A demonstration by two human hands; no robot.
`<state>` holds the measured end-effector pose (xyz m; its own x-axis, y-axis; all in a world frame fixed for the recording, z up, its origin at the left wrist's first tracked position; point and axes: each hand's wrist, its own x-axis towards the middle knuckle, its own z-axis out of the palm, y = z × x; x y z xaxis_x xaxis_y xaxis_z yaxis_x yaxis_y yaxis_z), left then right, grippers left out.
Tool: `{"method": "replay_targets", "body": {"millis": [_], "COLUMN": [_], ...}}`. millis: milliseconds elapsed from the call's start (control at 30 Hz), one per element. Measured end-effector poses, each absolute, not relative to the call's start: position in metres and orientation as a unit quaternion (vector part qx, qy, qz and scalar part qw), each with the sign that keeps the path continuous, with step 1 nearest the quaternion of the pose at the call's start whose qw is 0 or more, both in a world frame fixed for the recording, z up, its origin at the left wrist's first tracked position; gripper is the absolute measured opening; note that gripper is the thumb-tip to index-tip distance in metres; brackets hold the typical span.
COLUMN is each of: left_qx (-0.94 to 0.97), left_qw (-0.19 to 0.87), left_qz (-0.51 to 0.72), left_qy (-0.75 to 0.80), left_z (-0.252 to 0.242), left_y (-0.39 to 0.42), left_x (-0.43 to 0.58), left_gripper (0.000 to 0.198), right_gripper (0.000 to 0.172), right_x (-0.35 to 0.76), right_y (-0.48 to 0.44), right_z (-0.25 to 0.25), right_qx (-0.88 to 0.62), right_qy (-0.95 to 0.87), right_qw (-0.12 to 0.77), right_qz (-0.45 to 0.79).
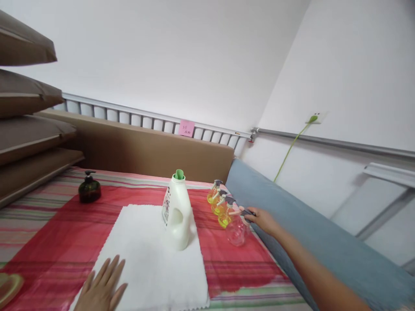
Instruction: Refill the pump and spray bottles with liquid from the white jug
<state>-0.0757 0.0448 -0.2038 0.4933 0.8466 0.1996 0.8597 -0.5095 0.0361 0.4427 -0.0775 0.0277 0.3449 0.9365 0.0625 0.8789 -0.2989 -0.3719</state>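
Note:
My right hand (263,220) reaches out to the right and pinches the trigger head of a clear, empty spray bottle (237,230) standing on the striped cloth. Behind that bottle stands a row of three spray bottles with yellow liquid (219,204). My left hand (102,287) lies flat with fingers spread on the near left corner of a white towel (152,259). On the towel's far side stands a white detergent jug with a green cap (176,211).
A dark pump bottle (89,188) stands at the far left on the red striped cloth (58,242). A brown headboard (145,149) and stacked brown cushions (26,125) lie behind. A grey-blue padded edge (308,233) runs along the right. A green cable (292,144) hangs from a wall socket.

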Motion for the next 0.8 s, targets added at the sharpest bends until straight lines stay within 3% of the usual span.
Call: {"method": "replay_targets", "body": {"millis": [467, 800], "left_qx": [-0.861, -0.859], "left_qw": [0.023, 0.018], "left_qz": [-0.093, -0.074], "left_qy": [-0.499, -0.507], "left_z": [-0.207, -0.200], "left_y": [0.045, 0.044], "left_x": [-0.079, -0.076], "left_gripper": [0.056, 0.057], "right_gripper": [0.022, 0.025], "right_x": [0.485, 0.470], "right_y": [-0.039, -0.035], "right_z": [-0.009, -0.019], "right_qx": [-0.779, -0.798], "right_qy": [-0.596, -0.585], "right_qw": [0.141, 0.132], "right_qz": [0.138, 0.064]}}
